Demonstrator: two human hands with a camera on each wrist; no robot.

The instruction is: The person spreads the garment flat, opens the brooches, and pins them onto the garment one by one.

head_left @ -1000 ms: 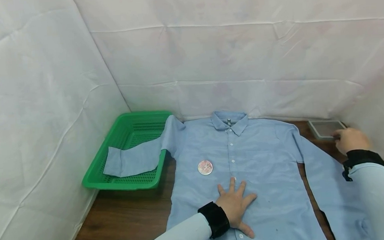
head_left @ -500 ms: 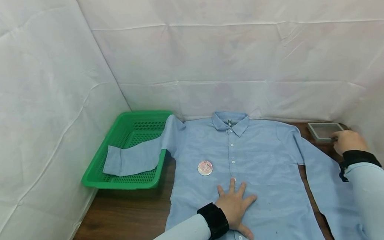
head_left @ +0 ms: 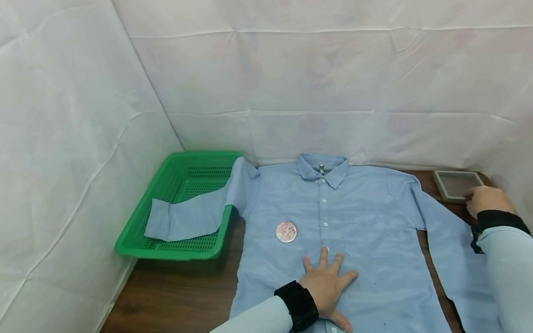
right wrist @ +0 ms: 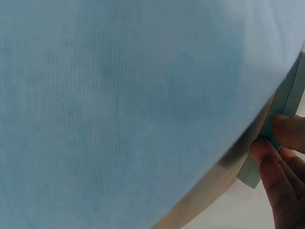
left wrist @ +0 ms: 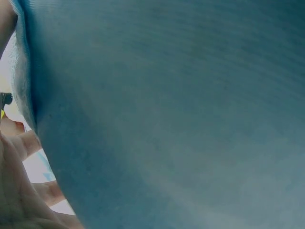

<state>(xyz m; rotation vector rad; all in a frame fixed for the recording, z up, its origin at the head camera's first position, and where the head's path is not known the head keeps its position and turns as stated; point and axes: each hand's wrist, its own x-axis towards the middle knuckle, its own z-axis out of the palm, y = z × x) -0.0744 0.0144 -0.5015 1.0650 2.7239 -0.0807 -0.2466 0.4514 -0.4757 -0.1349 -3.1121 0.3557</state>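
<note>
A light blue button-up shirt (head_left: 372,221) lies spread out with its collar at the far side. My left hand (head_left: 326,286) rests flat on the shirt front, fingers spread, over the button line. Above it on the chest lies a round pink-and-white badge-like disc (head_left: 286,232). At the far right, my right hand (head_left: 489,200) holds the near right edge of a shallow grey box (head_left: 455,184) with a see-through lid. In the right wrist view, thumb and curled fingers pinch the box's side (right wrist: 286,98), where a seam line runs. The lid looks closed. Sleeve fabric hides most of both wrist views.
A green plastic basket (head_left: 128,243) stands at the left, with one shirt sleeve (head_left: 186,218) draped over its rim into it. Brown wooden tabletop (head_left: 179,307) shows at the front left. White cloth walls (head_left: 306,71) enclose the back and sides.
The grey box has shifted slightly nearer along with my right hand. My left hand, the disc and the shirt stay put; the head view has tilted a little.
</note>
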